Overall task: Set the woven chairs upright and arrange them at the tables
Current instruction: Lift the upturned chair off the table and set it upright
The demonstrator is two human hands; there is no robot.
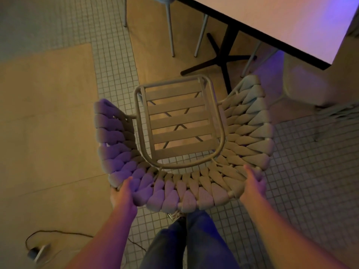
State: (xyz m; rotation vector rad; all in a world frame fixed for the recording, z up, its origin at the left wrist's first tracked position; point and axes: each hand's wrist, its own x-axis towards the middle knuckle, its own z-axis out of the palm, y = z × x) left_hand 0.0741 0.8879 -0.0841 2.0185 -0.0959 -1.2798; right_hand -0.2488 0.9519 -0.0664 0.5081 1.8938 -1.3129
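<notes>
Gripping woven chair (180,133) backrest w/ both hands (124,193) (252,183); mosaic-tile floor (303,181), table (281,22) nearby.

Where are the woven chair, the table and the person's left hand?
woven chair (242,133): head view, on its woven right side.
table (272,22): head view, on its bare top.
left hand (124,193): head view, on its back.

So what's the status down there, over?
Left hand and right hand gripping woven chair backrest. Chair upright, facing table. Table base just ahead of it.
</notes>
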